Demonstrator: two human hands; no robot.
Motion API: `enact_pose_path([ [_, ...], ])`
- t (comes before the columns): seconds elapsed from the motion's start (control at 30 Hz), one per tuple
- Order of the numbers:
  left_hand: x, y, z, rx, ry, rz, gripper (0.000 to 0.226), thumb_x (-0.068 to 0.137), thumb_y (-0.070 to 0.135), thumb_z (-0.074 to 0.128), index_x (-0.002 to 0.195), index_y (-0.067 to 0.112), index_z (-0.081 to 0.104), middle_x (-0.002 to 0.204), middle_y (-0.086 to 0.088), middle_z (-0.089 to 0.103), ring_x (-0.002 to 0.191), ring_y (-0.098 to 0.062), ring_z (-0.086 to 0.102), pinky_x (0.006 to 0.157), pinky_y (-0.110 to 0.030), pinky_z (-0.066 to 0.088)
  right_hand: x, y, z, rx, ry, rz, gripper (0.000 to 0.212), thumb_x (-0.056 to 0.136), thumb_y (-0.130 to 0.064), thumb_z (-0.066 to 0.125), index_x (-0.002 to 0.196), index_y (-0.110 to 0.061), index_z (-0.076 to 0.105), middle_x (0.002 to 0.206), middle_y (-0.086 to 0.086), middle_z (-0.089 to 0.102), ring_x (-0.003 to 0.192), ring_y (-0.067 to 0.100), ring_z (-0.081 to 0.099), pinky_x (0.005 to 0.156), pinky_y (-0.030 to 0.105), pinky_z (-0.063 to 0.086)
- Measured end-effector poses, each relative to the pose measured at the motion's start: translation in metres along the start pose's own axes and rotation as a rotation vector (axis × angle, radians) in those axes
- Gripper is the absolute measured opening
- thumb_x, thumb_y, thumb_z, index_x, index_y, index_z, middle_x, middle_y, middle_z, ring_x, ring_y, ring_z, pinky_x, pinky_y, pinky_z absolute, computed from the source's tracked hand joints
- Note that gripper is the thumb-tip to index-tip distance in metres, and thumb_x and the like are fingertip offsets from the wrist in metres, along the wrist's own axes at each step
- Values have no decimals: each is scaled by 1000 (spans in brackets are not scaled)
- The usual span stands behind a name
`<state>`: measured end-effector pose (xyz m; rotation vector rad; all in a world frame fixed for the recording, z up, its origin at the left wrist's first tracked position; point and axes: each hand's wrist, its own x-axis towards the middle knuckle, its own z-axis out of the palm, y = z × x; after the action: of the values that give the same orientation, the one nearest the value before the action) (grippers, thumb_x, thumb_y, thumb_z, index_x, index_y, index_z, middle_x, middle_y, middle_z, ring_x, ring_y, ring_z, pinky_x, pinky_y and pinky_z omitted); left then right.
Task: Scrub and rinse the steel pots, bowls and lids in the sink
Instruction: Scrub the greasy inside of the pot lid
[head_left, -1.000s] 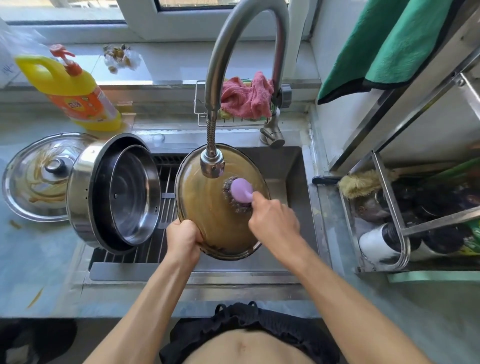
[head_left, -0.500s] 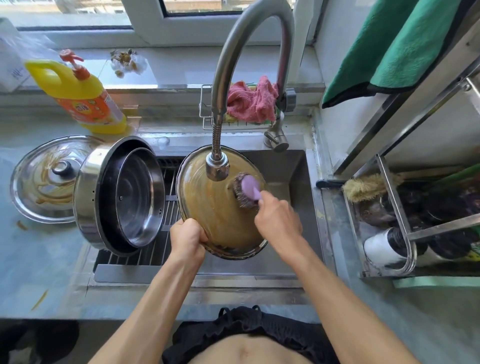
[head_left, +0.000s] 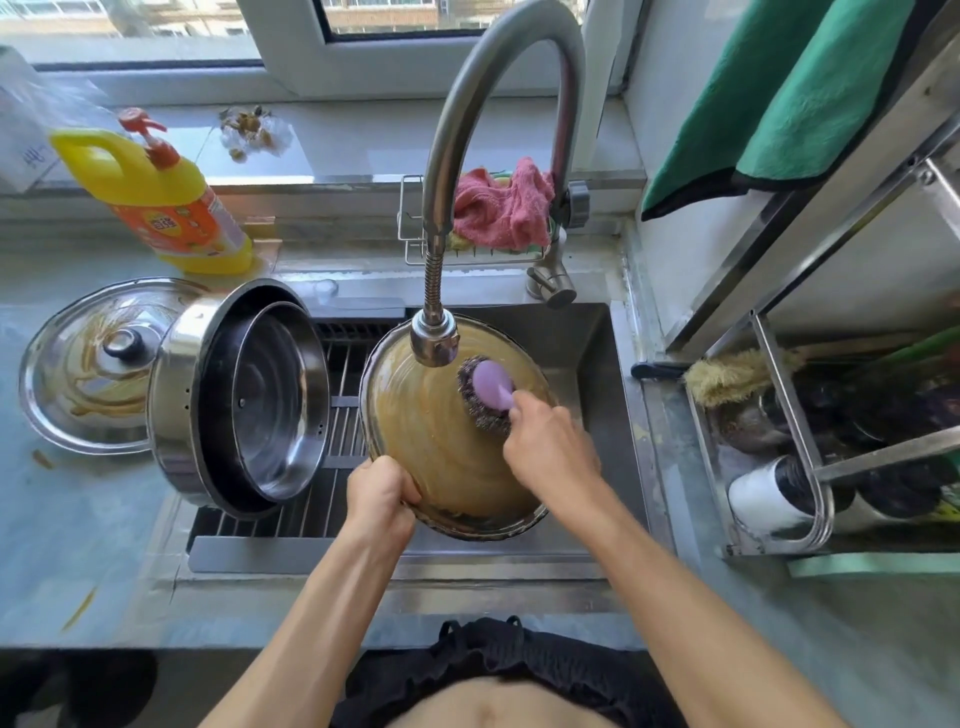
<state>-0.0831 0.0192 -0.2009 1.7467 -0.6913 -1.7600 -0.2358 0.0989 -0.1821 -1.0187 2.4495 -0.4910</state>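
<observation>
Can't really see the fingers of the left hand (head_left: 382, 499), they're wrapped behind the near-left rim of the round steel lid smeared with brown residue (head_left: 441, 447), so it's clearly gripping that edge but how exactly is hidden. The lid is held tilted over the steel sink (head_left: 587, 364), right under the curved grey faucet's spray head (head_left: 434, 343), and the head covers a bit of the lid's top. Right hand (head_left: 550, 447) is curled around the handle of a purple-handled steel wool scrubber (head_left: 485, 392), the wire ball pressed on the lid's upper right. The handle mostly disappears into the fist. Left of the lid, a steel pot with a bowl nested inside (head_left: 244, 400) lies on its side on the sink rack, with another dirty steel lid (head_left: 93, 364) on the counter behind it
</observation>
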Motion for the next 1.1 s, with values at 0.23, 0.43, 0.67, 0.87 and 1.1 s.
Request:
enact_pose_path([
  [0.23, 18, -1, -8, 212, -105, 70, 37, 63, -27, 26, 64, 8, 39, 63, -6, 40, 64, -24, 40, 55, -28, 25, 14, 51, -15, 88, 53, 217, 27, 102, -26, 38, 118, -21, 60, 105, 14, 66, 82, 30, 49, 69, 35, 38],
  [0.43, 23, -5, 10, 516, -185, 263, 38, 77, -19, 35, 55, 8, 49, 43, 2, 48, 54, -18, 44, 42, -17, 32, -1, 54, -19, 254, 31, 230, 29, 103, -26, 39, 117, -17, 63, 102, 11, 65, 83, 22, 49, 68, 30, 37],
  [0.67, 10, -16, 14, 1096, -353, 813, 17, 66, 7, 42, 55, 9, 56, 51, -9, 51, 53, -28, 47, 52, -32, 32, -15, 61, -20, 962, 40, 576, 38, 89, -53, 62, 91, -14, 64, 79, 6, 67, 43, 9, 40, 40, 23, 31],
  [0.87, 11, -42, 2, 1228, -583, 1290, 25, 63, 0, 53, 75, 5, 74, 79, -7, 73, 78, -29, 68, 77, -39, 54, -30, 73, -15, 1119, 138, 776, 30, 80, -33, 75, 94, -8, 63, 60, 6, 53, 33, 9, 31, 37, 18, 32],
  [1.1, 13, -49, -24, 1022, -183, 1232, 52, 80, 3, 49, 123, 18, 73, 141, -15, 57, 131, -35, 50, 115, -48, 33, -39, 75, -9, 1283, 162, 791, 25, 83, 0, 68, 69, -9, 49, 54, 6, 45, 28, 7, 30, 34, 17, 28],
])
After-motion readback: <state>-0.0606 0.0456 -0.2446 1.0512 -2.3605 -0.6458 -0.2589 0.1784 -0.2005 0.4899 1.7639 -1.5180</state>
